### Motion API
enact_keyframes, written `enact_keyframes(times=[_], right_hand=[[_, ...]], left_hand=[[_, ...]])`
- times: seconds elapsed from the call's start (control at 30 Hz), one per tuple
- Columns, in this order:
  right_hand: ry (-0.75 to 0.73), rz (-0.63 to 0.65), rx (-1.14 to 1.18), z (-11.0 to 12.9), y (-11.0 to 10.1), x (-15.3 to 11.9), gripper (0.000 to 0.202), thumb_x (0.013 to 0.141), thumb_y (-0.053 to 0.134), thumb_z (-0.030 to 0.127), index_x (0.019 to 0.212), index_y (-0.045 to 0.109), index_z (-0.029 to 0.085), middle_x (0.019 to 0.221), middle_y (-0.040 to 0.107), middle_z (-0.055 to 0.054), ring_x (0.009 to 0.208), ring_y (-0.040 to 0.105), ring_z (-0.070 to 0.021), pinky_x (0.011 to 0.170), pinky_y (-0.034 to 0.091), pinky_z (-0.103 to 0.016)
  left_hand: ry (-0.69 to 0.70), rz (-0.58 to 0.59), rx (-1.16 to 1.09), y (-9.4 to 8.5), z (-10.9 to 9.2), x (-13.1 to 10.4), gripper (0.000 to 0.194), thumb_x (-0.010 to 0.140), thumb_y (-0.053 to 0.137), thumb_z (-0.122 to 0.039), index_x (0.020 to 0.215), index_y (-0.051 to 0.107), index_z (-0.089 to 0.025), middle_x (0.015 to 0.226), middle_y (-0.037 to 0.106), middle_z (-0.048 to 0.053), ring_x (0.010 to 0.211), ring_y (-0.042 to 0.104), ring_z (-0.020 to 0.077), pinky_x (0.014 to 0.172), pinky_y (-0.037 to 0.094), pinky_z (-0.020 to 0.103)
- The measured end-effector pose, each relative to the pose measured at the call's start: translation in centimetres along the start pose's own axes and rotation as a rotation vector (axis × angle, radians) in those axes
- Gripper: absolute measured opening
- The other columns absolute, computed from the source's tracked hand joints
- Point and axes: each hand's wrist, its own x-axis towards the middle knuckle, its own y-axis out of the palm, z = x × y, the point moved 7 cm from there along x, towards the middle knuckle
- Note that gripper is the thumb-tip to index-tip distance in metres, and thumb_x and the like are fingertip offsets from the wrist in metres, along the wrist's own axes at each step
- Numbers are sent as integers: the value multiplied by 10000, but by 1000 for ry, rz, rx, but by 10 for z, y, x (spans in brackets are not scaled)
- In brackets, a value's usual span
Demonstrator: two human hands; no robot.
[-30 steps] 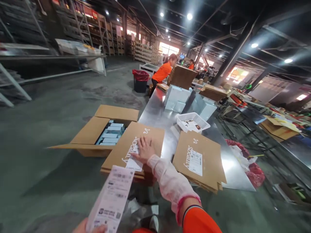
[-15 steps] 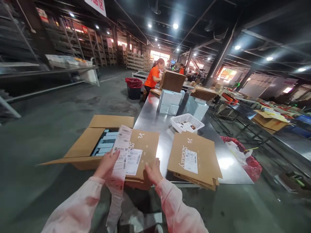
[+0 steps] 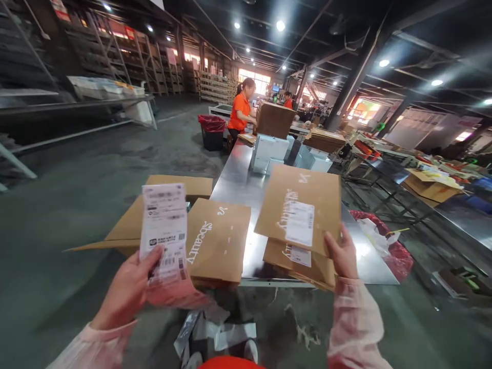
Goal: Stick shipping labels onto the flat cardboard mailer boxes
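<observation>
The left hand point(image 3: 126, 287) is raised in front of the near edge of the table point(image 3: 238, 187), thumb and fingers pinched on a strip of shipping labels point(image 3: 164, 233) that stands upright; the lower part of the strip curls down below the palm. The right hand point(image 3: 343, 252) is lifted over the near right corner of the table, closed on the lower right corner of a flat cardboard mailer point(image 3: 300, 207) (thumb on top, fingers hidden beneath). The mailer is tilted and clear of the right stack of mailers point(image 3: 295, 261) under it.

The held mailer carries a white printed label and white script, blurred by motion. The top of the left stack of mailers point(image 3: 217, 241), at the near left corner, reads "beauty" in white script. Print on the label strip is too small to read, apart from barcodes.

An open carton point(image 3: 154, 215) stands off the left edge of the table. White boxes point(image 3: 269, 151) sit at the far end, and a person in an orange shirt point(image 3: 240, 110) works beyond them, beside a bin point(image 3: 212, 133) with a red liner.
</observation>
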Motion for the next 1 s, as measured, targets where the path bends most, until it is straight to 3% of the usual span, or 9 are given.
enact_keyframes(times=[0.1,0.2,0.3,0.4,0.43,0.53,0.63,0.83,1.0], right_hand=[[81,-73,-157,-12,-66,31,659,663,663,511,1238,537,214,1136,651,-120,982,635,-267,813,534,-428],[169,-85,-354,-21,-75,33,637,629,686,507,1184,574,215,1138,632,-174,953,633,-308,728,535,-463],[180,38,-385,-17,-13,-2,730,525,746,506,1156,586,176,1166,598,-224,953,619,-334,720,529,-490],[170,480,-171,-8,112,-78,734,468,765,534,1111,614,212,1036,679,-116,870,654,-265,716,556,-402],[183,718,13,-3,158,-114,741,496,775,504,1156,584,227,1078,676,-90,904,654,-248,743,556,-383],[269,749,339,4,229,-185,463,716,641,517,1050,619,197,1019,705,-86,903,663,-236,823,535,-413],[295,864,378,8,256,-214,397,717,672,449,1017,635,190,1002,716,-90,905,670,-252,830,533,-429],[117,872,34,24,262,-157,318,692,676,444,899,723,207,896,741,-77,816,685,-265,757,550,-397],[36,867,-89,25,267,-150,294,729,635,477,865,750,243,836,749,-51,747,688,-256,686,549,-367]], left_hand=[[-166,19,-112,-10,17,-10,208,781,578,-171,982,627,-168,743,720,2,646,670,167,624,568,267],[-224,94,-141,-5,35,-19,256,715,665,-211,967,627,-190,773,724,2,684,674,183,616,559,257],[-231,219,-106,12,57,-30,377,621,769,-323,952,647,-190,807,727,22,726,672,217,642,556,283],[-203,418,-9,37,75,-43,433,575,789,-465,864,682,-162,747,714,36,676,648,212,618,532,279],[-182,483,29,44,77,-47,445,569,783,-498,829,688,-149,721,706,40,662,637,208,602,519,271],[-52,496,38,48,68,-44,479,567,777,-508,858,691,-138,772,704,49,748,634,212,671,504,267],[50,341,-14,35,56,-29,485,564,771,-512,848,680,-130,782,696,51,756,619,201,709,487,273],[47,308,-39,33,76,-12,461,578,749,-540,721,662,-110,685,667,51,650,569,165,643,438,262],[76,131,-33,33,98,-2,499,562,738,-574,500,467,-160,477,461,-45,506,401,89,518,331,222]])
